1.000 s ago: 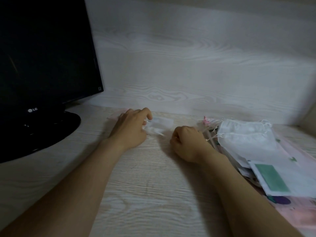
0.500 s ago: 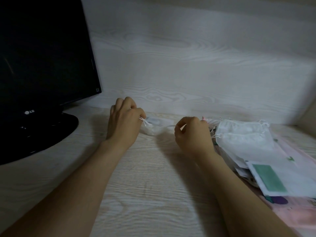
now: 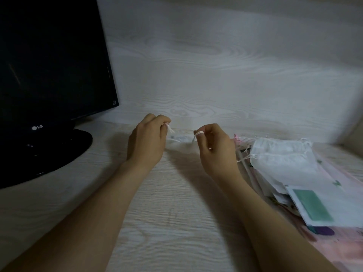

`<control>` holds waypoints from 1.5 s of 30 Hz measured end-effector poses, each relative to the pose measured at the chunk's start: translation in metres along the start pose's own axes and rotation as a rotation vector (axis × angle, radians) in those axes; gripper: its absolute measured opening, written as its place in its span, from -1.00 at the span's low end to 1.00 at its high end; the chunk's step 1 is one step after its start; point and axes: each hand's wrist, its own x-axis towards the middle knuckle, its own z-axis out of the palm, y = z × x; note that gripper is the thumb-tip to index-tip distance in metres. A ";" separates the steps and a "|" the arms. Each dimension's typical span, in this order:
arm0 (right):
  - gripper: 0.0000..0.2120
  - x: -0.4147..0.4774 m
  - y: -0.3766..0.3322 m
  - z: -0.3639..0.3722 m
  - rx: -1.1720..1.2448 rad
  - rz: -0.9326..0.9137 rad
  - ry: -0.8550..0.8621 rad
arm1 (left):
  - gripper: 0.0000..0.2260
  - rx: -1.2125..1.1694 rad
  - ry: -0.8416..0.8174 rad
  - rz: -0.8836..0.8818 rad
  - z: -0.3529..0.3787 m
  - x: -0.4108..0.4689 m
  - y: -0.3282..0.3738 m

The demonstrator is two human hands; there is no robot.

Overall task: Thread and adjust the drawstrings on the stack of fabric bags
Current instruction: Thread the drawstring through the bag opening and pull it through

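A small white fabric bag point(image 3: 181, 142) hangs between my two hands, just above the desk near the back wall. My left hand point(image 3: 146, 141) pinches the drawstring end point(image 3: 170, 128) at the bag's left side. My right hand point(image 3: 215, 147) pinches the pale pink drawstring point(image 3: 198, 134) at its right side, looped over a fingertip. The bag's body is blurred and partly hidden by my hands. A stack of white fabric bags point(image 3: 282, 160) with frayed strings lies to the right.
A black monitor point(image 3: 51, 61) on a round base point(image 3: 45, 154) stands at the left. Paper packets, one with a green patch point(image 3: 312, 208), and pink sheets lie under the stack at the right. The pale wood-grain desk point(image 3: 167, 213) meets the wall behind.
Both hands have lifted off the desk and taken the drawstring ends. The small bag has risen with them and is stretched between the hands, which have moved slightly apart.
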 end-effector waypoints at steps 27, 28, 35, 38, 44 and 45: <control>-0.76 0.005 -0.017 -0.016 0.633 0.627 -0.229 | -0.67 -0.849 -0.559 -0.728 0.007 0.005 0.020; -0.77 0.005 -0.015 -0.017 0.667 0.644 -0.209 | -0.65 -0.838 -0.576 -0.717 0.008 0.005 0.019; -0.82 0.002 -0.013 -0.012 0.683 0.632 -0.220 | -0.60 -0.714 -0.744 -0.537 0.009 -0.003 0.028; -0.85 -0.001 -0.011 -0.006 0.507 0.569 -0.261 | -0.47 -0.681 -0.790 -0.466 0.008 -0.004 0.029; -0.83 -0.001 -0.008 -0.008 0.281 0.341 -0.208 | -0.31 -0.670 -0.853 -0.383 -0.002 -0.004 0.041; -0.82 -0.001 -0.009 -0.009 0.280 0.339 -0.199 | -0.31 -0.697 -0.854 -0.373 -0.002 -0.004 0.042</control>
